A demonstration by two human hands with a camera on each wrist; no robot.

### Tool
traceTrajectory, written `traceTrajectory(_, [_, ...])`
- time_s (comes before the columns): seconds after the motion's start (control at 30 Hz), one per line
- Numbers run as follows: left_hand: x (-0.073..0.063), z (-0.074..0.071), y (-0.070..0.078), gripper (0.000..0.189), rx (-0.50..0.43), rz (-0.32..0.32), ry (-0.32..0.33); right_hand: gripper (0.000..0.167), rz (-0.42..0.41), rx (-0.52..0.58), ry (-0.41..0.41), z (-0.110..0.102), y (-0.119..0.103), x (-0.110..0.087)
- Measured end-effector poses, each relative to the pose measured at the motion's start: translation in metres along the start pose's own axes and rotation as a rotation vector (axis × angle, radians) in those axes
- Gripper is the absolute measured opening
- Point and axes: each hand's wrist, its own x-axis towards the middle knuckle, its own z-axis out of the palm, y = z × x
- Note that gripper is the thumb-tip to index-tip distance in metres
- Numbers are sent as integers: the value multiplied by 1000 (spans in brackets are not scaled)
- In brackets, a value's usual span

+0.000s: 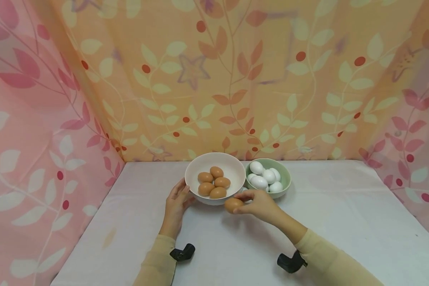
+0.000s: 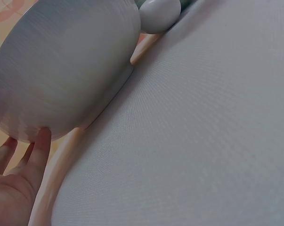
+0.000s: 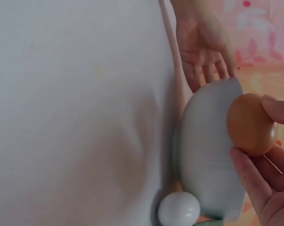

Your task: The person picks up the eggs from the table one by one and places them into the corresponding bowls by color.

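Observation:
My right hand (image 1: 259,204) pinches a brown egg (image 1: 233,205) between thumb and fingers, just outside the front right rim of a white bowl (image 1: 191,171). Several brown eggs (image 1: 218,193) lie inside that bowl. At the bowl's left side is my left hand (image 1: 176,204), its fairly straight fingers touching the outer wall, as the left wrist view also shows. A white egg (image 3: 179,209) rests on the table beside the white bowl; in the head view the right hand mostly hides it.
A light green bowl (image 1: 286,184) holding several white eggs (image 1: 259,182) stands right of the white bowl, close against it. Pale cloth covers the table (image 1: 343,214). Patterned curtains (image 1: 228,87) hang behind and at both sides.

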Motion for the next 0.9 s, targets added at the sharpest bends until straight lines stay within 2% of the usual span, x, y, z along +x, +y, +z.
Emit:
traceTrajectory(0.17, [1, 0, 0, 50, 5, -6, 4, 43, 8, 23, -21, -1, -10, 5])
traceTrajectory(0.5, [0, 0, 1, 53, 15, -1, 1, 47, 54, -20, 14, 3, -29, 24])
traceTrajectory(0.77, [1, -1, -1, 50, 6, -2, 7, 45, 56, 122, -22, 13, -37, 50])
traceTrajectory(0.9, [0, 0, 0, 50, 12, 2, 4, 42, 63, 122, -13, 20, -39, 63])
